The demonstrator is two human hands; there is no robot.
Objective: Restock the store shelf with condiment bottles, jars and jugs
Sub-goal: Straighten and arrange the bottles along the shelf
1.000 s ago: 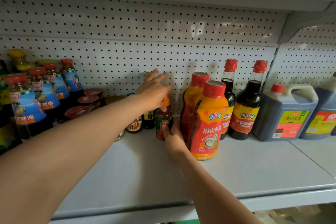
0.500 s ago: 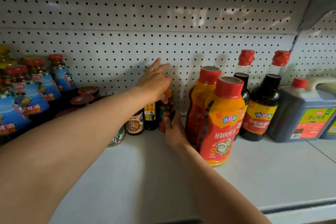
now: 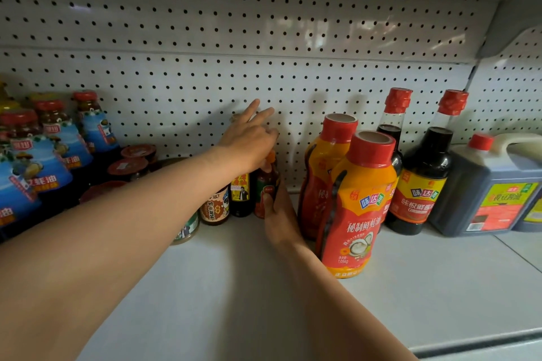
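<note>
Head camera looks along a pale store shelf (image 3: 223,296) backed by a white pegboard (image 3: 234,23). Both bare arms reach to the back of it, where a small sauce bottle (image 3: 266,184) with an orange top and a green and red label stands upright against the pegboard. The left hand (image 3: 249,141) comes over the bottle from above; two fingers point straight out toward the board, and the rest of the hand covers the orange top, so I cannot tell whether it grips the cap or only rests on it. The right hand (image 3: 280,214) lies low on the shelf at the bottle's right side, thumb against the label and fingers curled round behind it, holding it near the base.

Just left of that bottle stands a slim dark bottle (image 3: 241,193) with a yellow label, then a squat jar (image 3: 215,208) with a cartoon label, and a tin (image 3: 186,230) partly hidden under the left forearm. Farther left are red-lidded jars (image 3: 129,165) and a row of blue-labelled bottles (image 3: 35,173). To the right, close beside the right wrist, stand two orange squeeze bottles (image 3: 356,208) one behind the other, then two tall dark bottles (image 3: 422,182) with red caps, and a dark jug (image 3: 492,187) with a white handle.
</note>
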